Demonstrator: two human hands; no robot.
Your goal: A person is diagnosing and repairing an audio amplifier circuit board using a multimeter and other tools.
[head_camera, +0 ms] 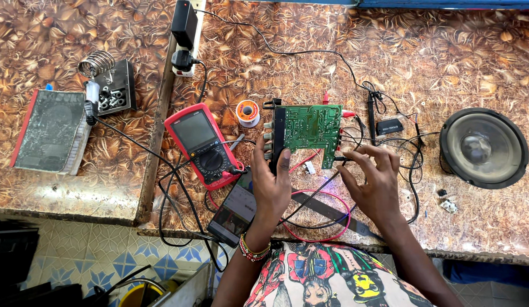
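We see the green circuit board (310, 129) lying on the table (435, 51) just beyond both hands, its near left corner covered by the left hand (271, 183). That hand is curled, thumb and fingers closed on the board's left edge by the row of knobs. The right hand (377, 185) hovers half open at the board's near right corner, fingertips (351, 154) spread among the black wires (409, 150); we cannot tell whether they pinch anything. The tangle there is hard to make out, and part of a red wire loop (332, 222) and a dark strap disappear under the wrists.

To the left lies a red multimeter (202, 145), and near it a phone (235, 211) overhangs the table edge, half hidden by the left forearm. A small solder spool (248, 112) sits far of the multimeter. Far left are a soldering-iron stand (108, 82) with a coil and a worn grey book (48, 132) with a red spine. A white power strip (186, 42) with a black adapter is cut off at the far edge. At right stand a round black speaker (484, 148) and a small black rectangular part (390, 125) whose label is too small to read.
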